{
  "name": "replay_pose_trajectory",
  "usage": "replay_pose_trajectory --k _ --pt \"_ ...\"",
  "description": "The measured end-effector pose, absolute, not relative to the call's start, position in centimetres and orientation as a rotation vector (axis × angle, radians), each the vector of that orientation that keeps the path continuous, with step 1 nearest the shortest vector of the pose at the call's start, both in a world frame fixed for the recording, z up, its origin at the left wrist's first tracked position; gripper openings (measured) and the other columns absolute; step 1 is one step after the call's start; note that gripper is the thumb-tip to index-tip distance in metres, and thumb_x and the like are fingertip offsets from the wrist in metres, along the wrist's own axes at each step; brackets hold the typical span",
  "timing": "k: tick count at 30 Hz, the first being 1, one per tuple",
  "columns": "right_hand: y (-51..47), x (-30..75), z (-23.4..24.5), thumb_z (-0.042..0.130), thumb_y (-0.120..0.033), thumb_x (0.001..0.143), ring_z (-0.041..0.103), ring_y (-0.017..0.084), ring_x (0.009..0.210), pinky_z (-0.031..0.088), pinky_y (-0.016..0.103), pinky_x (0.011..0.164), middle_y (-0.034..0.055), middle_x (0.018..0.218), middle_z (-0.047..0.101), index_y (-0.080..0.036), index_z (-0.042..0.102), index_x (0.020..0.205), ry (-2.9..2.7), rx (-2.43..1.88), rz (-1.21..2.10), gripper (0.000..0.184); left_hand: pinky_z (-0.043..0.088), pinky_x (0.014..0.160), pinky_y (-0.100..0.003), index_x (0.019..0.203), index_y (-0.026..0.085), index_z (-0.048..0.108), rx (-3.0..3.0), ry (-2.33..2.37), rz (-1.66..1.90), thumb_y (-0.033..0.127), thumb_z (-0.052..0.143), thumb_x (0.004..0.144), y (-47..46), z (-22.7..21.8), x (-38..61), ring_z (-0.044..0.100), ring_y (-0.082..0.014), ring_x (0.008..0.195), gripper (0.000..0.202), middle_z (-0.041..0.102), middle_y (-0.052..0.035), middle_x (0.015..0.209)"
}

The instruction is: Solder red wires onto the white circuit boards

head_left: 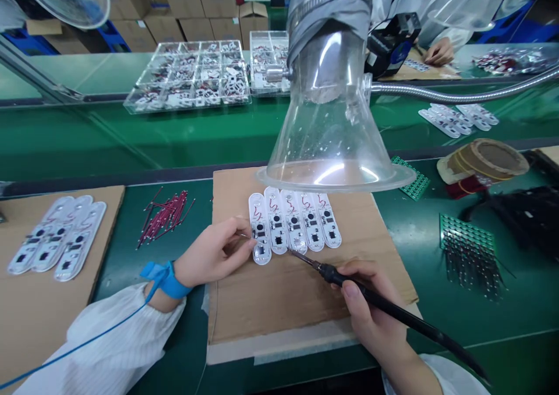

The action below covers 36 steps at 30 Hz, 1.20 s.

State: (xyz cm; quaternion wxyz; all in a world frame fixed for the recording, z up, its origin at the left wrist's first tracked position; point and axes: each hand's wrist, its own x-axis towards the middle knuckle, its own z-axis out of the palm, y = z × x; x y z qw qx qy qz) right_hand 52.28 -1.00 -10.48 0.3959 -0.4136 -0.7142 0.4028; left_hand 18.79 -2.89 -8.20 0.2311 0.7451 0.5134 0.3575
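Observation:
Several white rounded circuit boards (296, 223) with short red wires stand side by side on a cardboard sheet (279, 299). My left hand (218, 249), with a blue strap on its wrist, is at the leftmost board. Its thumb and forefinger pinch a thin solder wire (245, 236) pointing toward that board. My right hand (371, 302) holds a soldering iron (338, 275) like a pen. The iron's tip is at the lower ends of the boards, near the second and third from the left; whether it touches one I cannot tell.
A clear fume hood (329, 133) hangs just above the boards. Left lie red wires (168, 217) and more boards (59, 237). Right are green boards with black wires (469, 249) and a round tan container (483, 162). Behind are parts trays (192, 74) and a co-worker's hand (439, 52).

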Motion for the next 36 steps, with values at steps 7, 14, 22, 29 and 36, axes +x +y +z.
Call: replay_pose_trajectory --k 7,14,22,29,36 --pt "-0.90 52.25 -10.48 0.065 -0.030 0.107 0.075 0.017 0.084 0.064 0.027 0.075 0.0025 0.100 0.072 -0.029 0.066 0.119 -1.881 -1.049 0.988 0.012 0.033 0.050 -0.021 0.097 0.021 0.054 2.067 1.434 0.925 0.020 0.057 0.104 -2.63 -7.80 19.15 0.045 -0.0067 0.052 0.008 0.061 0.0038 0.079" --pt "-0.82 52.09 -10.44 0.065 -0.030 0.108 0.075 0.016 0.083 0.064 0.026 0.076 0.0017 0.100 0.072 -0.029 0.065 0.120 -1.847 -1.046 0.980 0.012 0.034 0.050 -0.019 0.099 0.022 0.054 2.099 1.391 0.969 0.016 0.058 0.104 -2.57 -7.77 19.16 0.045 -0.0064 0.052 0.009 0.060 0.0051 0.080" --pt "-0.85 52.15 -10.20 0.065 -0.030 0.108 0.077 0.016 0.084 0.064 0.026 0.076 0.0019 0.100 0.073 -0.029 0.065 0.119 -1.887 -1.023 0.973 0.012 0.034 0.050 -0.019 0.098 0.021 0.054 2.097 1.388 0.957 0.016 0.058 0.104 -2.58 -7.66 19.17 0.045 -0.0066 0.052 0.009 0.059 0.0053 0.079" --pt "-0.70 52.03 -10.17 0.066 -0.032 0.108 0.077 0.017 0.085 0.064 0.026 0.075 0.0020 0.102 0.073 -0.030 0.065 0.120 -1.965 -1.009 0.959 0.012 0.035 0.051 -0.018 0.099 0.021 0.054 2.104 1.389 0.953 0.015 0.056 0.104 -2.54 -7.63 19.11 0.046 -0.0064 0.054 0.008 0.061 0.0047 0.082" --pt "-0.93 52.11 -10.10 0.066 -0.035 0.108 0.078 0.018 0.086 0.065 0.026 0.076 0.0024 0.103 0.074 -0.030 0.066 0.121 -1.912 -1.023 0.976 0.013 0.035 0.052 -0.018 0.099 0.021 0.053 2.124 1.386 0.940 0.014 0.056 0.103 -2.61 -7.59 18.96 0.046 -0.0054 0.053 0.009 0.058 0.0059 0.081"
